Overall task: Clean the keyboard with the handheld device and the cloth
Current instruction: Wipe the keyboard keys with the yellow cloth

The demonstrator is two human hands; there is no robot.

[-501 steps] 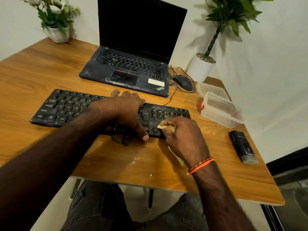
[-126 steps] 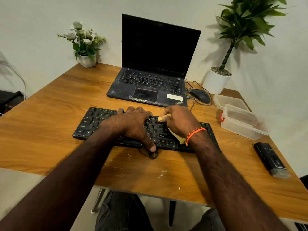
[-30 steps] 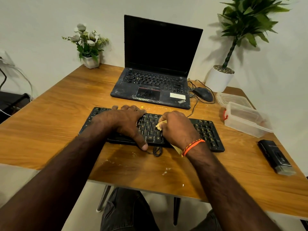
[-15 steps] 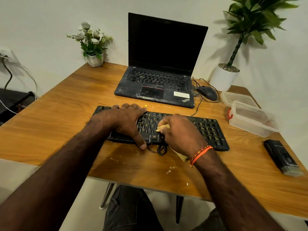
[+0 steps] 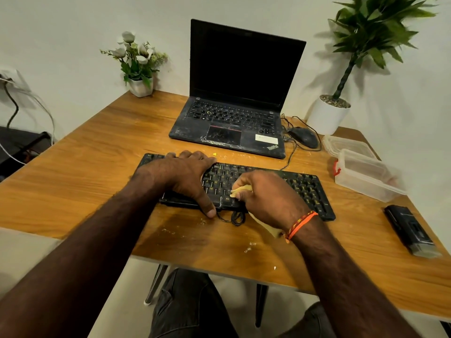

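A black keyboard (image 5: 307,189) lies across the middle of the wooden table (image 5: 85,181). My left hand (image 5: 183,176) presses flat on its left half, thumb hooked over the front edge. My right hand (image 5: 266,198) grips a pale yellow cloth (image 5: 240,190) and holds it against the keys near the middle of the bottom rows; a tail of cloth hangs out under my wrist. The black handheld device (image 5: 410,230) lies on the table at the far right, untouched.
An open black laptop (image 5: 234,123) stands behind the keyboard, with a mouse (image 5: 303,136) and cables to its right. Two clear plastic boxes (image 5: 366,174) sit right of the keyboard. A flower pot (image 5: 140,86) and a potted plant (image 5: 328,113) stand at the back. Crumbs dot the table front.
My right hand with the cloth has slid a little toward the keyboard's front rows. My left hand stays pressed on the left half.
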